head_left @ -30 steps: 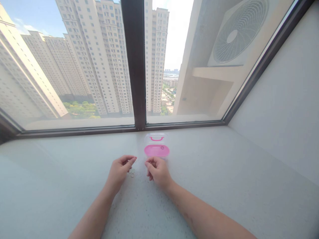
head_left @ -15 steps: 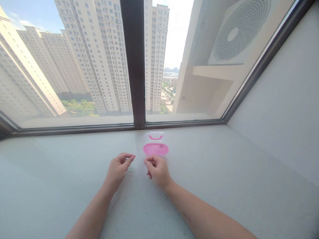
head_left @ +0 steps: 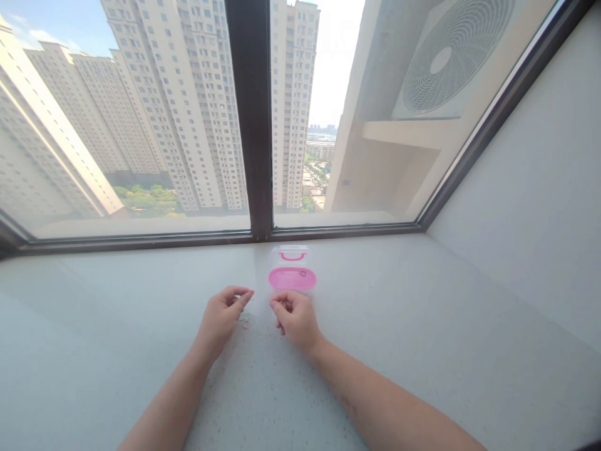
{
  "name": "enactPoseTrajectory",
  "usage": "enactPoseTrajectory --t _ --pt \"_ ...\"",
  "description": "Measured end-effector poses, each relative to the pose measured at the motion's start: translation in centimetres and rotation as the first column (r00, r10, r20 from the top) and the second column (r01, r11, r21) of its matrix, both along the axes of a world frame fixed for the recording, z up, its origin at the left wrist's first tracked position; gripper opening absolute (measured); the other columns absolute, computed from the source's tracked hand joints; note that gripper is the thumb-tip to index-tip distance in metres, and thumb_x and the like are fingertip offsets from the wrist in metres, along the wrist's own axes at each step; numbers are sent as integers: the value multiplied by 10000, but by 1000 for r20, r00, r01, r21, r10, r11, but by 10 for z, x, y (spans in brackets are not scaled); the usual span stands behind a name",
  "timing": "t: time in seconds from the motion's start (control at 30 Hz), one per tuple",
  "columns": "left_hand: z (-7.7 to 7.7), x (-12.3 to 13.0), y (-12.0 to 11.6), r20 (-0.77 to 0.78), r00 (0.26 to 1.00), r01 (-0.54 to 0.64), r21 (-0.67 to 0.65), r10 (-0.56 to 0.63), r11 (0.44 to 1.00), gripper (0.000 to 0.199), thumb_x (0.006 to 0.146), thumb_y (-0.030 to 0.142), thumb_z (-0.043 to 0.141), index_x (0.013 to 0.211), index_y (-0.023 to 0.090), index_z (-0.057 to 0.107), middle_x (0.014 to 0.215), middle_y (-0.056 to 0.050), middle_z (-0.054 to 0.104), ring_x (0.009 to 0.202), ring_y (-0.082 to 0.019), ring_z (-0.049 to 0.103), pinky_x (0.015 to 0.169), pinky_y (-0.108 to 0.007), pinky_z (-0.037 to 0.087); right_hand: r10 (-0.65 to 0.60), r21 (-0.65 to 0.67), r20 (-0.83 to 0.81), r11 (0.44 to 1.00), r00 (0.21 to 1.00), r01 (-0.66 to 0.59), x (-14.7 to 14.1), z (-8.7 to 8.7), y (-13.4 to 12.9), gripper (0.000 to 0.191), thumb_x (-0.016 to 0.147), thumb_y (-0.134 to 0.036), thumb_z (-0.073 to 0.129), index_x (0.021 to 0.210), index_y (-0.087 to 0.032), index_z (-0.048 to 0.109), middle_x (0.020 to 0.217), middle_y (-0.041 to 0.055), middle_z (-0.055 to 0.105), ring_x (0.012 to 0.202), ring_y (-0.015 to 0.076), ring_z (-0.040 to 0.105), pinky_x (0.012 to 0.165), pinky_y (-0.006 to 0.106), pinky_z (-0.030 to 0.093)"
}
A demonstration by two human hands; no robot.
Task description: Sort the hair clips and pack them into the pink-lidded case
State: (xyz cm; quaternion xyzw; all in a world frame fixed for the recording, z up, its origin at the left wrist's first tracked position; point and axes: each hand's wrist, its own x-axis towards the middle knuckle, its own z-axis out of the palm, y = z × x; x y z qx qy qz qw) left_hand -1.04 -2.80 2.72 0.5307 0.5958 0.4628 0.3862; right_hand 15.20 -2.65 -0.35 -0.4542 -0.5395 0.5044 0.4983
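Note:
My left hand point(head_left: 223, 316) is pinched, thumb against forefinger, with a tiny pinkish thing at the fingertips, too small to name. Just below these fingers some small pale, ring-like pieces point(head_left: 245, 321) lie on the white sill. My right hand point(head_left: 297, 318) is also closed in a pinch, a short gap to the right of the left one; whatever it holds is too small to make out. Right behind it stands a clear box with a pink oval inside point(head_left: 287, 279), on which a small dark ring point(head_left: 303, 274) shows. Its clear lid point(head_left: 292, 249) with a pink handle is behind.
The pale speckled sill point(head_left: 117, 332) stretches to both sides of my arms. A window with a dark frame point(head_left: 256, 125) rises behind the box, and a white wall point(head_left: 526, 200) bounds the right side. Tall buildings stand outside.
The whole view has shifted slightly, with hands and box a little higher in the picture. Both hands keep their pinched pose, and the box stays in place.

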Motion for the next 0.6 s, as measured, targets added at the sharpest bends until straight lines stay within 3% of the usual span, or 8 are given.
enactPoseTrajectory --t 0.17,0.6 --pt "-3 0 2 12 1000 9 -15 -8 1000 439 678 538 643 825 125 672 500 40 462 506 -110 372 478 -214 267 1 11 3 1000 1000 -1 0 0 0 180 760 -306 566 761 -129 600 421 -57 481 306 73 432 298 154 319" --pt "-1 1 1 56 998 29 -9 -28 1000 378 683 493 659 798 133 680 552 21 513 535 -113 400 510 -221 301 -2 15 16 1000 1000 1 0 3 0 168 761 -290 566 756 -126 602 415 -56 483 308 75 438 304 153 318"
